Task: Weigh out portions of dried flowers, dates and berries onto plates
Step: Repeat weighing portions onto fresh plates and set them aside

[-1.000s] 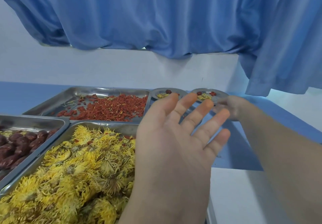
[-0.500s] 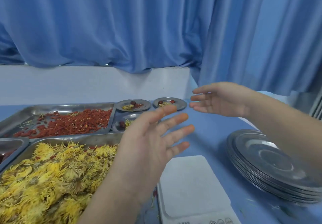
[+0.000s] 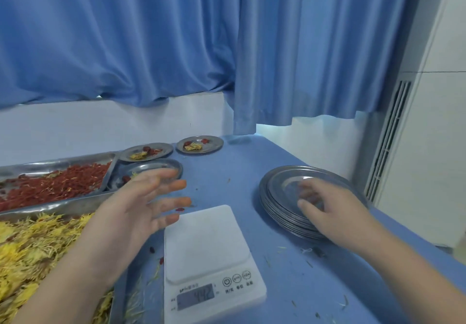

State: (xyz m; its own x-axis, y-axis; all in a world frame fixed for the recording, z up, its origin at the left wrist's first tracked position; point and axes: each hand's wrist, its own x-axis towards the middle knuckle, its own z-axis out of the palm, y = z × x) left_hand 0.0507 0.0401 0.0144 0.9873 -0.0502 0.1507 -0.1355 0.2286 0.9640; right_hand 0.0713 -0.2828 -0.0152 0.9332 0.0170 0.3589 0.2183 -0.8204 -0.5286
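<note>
Head cam, looking fwd/down, close over table (image 3: 252,172) w/ scale (image 3: 206,248).
</note>
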